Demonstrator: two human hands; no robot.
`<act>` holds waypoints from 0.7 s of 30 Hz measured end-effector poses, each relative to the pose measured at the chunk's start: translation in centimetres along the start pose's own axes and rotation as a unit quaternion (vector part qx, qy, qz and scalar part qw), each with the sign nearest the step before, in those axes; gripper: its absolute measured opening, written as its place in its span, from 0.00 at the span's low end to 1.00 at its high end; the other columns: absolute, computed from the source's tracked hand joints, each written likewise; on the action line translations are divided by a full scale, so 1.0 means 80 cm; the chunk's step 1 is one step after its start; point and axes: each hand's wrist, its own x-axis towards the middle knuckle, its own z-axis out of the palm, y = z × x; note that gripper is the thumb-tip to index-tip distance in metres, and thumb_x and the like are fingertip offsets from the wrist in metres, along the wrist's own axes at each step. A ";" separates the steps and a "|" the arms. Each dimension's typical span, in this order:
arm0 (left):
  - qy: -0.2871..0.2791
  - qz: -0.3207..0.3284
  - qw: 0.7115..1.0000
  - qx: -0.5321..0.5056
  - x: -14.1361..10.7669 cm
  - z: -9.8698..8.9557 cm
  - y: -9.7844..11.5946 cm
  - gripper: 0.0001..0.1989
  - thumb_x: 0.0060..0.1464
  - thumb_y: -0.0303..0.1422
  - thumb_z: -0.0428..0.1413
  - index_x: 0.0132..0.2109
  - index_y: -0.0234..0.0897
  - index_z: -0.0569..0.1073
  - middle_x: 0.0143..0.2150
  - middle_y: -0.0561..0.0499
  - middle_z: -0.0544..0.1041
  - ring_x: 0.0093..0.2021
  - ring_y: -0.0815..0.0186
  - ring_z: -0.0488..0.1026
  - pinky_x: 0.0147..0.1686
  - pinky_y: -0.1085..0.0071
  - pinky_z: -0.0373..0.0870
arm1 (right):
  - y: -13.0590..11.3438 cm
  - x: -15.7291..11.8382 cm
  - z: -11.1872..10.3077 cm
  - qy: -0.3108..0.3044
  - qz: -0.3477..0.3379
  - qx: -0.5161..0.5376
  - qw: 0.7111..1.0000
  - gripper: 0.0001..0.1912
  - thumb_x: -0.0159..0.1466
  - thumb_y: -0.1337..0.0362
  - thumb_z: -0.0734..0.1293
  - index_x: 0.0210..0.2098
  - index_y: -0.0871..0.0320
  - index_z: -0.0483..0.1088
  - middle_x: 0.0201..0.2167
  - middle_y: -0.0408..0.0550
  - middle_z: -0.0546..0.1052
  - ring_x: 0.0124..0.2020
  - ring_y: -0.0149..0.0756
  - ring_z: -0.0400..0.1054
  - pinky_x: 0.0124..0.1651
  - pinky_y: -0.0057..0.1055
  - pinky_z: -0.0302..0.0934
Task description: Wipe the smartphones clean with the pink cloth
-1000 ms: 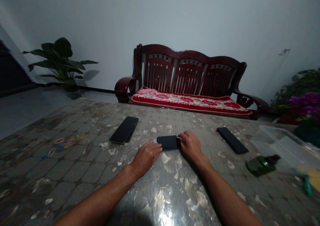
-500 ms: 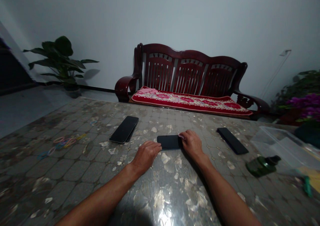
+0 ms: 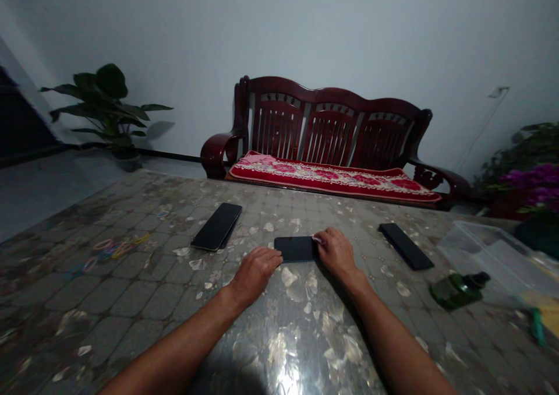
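Observation:
A dark smartphone (image 3: 297, 249) lies flat and sideways on the table in front of me. My left hand (image 3: 257, 271) has its fingers closed together on the phone's left edge. At the other end, my right hand (image 3: 335, 251) is closed on a small pale pinkish cloth (image 3: 318, 240), which shows at its fingertips over the phone's right part. Most of that cloth is hidden by the fingers. To the left lies another black phone (image 3: 217, 226), on top of something dark. A third dark phone (image 3: 406, 246) rests to the right.
Several coloured rubber bands (image 3: 116, 248) are scattered on the patterned tabletop (image 3: 166, 302) at left. On the right are a green bottle (image 3: 456, 291) lying down, a clear plastic box (image 3: 489, 255) and a green object (image 3: 538, 326). A wooden bench (image 3: 332, 130) stands behind.
The pale cloth at my right fingertips has shifted very slightly; both hands and the phone stay almost in place.

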 end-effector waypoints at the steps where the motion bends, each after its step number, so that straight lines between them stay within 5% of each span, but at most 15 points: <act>1: -0.001 -0.001 1.000 -0.001 0.000 0.000 0.000 0.11 0.61 0.21 0.54 0.42 0.35 0.80 0.42 0.44 0.83 0.41 0.59 0.80 0.43 0.61 0.77 | 0.002 0.000 -0.001 0.003 0.009 -0.009 1.000 0.12 0.66 0.69 0.63 0.43 0.55 0.78 0.39 0.50 0.75 0.43 0.40 0.66 0.45 0.31 0.53; 10: -0.015 -0.014 1.000 -0.008 -0.001 0.000 0.000 0.11 0.61 0.22 0.53 0.43 0.36 0.80 0.43 0.45 0.82 0.43 0.60 0.80 0.46 0.62 0.77 | -0.017 -0.005 0.007 -0.005 -0.052 0.035 0.998 0.12 0.66 0.69 0.63 0.44 0.53 0.77 0.39 0.48 0.75 0.43 0.37 0.66 0.45 0.29 0.53; 21: -0.021 -0.022 0.999 -0.012 0.000 -0.003 0.004 0.10 0.61 0.23 0.54 0.44 0.36 0.79 0.43 0.44 0.82 0.43 0.60 0.80 0.45 0.61 0.78 | -0.010 -0.003 0.000 0.002 -0.008 0.005 1.000 0.12 0.66 0.69 0.63 0.43 0.55 0.77 0.39 0.50 0.75 0.43 0.39 0.65 0.45 0.31 0.53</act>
